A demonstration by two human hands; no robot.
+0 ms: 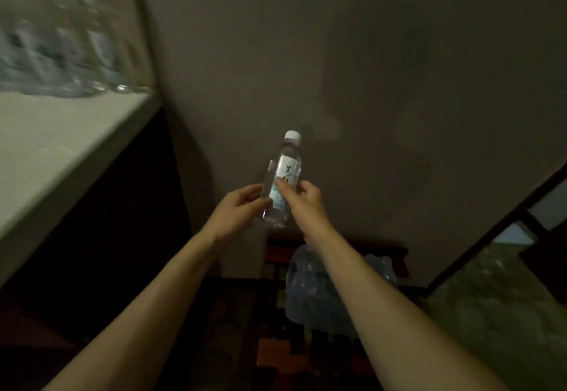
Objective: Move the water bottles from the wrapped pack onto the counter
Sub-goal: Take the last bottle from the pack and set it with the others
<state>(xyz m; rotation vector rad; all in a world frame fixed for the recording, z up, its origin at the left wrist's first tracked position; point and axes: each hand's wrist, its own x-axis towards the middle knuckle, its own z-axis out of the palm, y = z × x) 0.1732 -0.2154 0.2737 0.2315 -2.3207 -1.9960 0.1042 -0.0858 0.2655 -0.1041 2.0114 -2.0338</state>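
Observation:
A clear water bottle (283, 172) with a white cap and a white-green label is held upright in mid-air before the grey wall. My left hand (237, 206) grips its lower body from the left, and my right hand (302, 198) pinches the label from the right. Below my right forearm, the wrapped pack (310, 286) of bottles in crinkled clear plastic rests on a dark red wooden stool (395, 255). The pale counter (52, 151) lies at the left, with several blurred bottles (58, 62) standing at its back.
The counter's dark cabinet front (101, 221) drops away below its edge. A dark-framed glass panel (503, 267) slants at the right. The patterned floor (276, 353) shows beneath the stool.

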